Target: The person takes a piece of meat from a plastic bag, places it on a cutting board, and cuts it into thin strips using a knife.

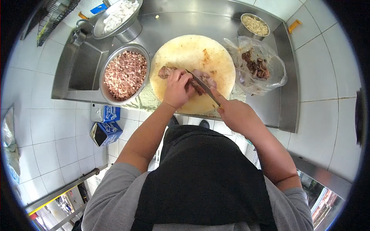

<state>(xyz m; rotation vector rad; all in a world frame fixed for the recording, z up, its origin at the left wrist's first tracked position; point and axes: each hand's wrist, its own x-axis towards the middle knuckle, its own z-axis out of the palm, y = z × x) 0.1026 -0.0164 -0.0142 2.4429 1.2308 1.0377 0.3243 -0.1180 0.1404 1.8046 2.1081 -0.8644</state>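
Note:
On a round, pale yellow chopping board point(185, 46) lies a piece of browned meat point(164, 72). My left hand point(177, 87) presses down on it with curled fingers, covering its middle. A kitchen knife point(204, 86) is in my right hand point(236, 111), the forefinger stretched along the blade's back. Its blade slants across the board and touches the meat beside my left fingers. Pale, greyish pieces point(206, 78) lie just beyond the blade, with darker meat point(197, 89) on the near side of it.
A steel bowl of diced meat point(125, 75) stands left of the board, near the sink point(88, 69). White pieces point(120, 16) fill a raised bowl behind. On the right are a plastic bag with dark meat point(256, 65) and a round tin of chopped bits point(254, 25).

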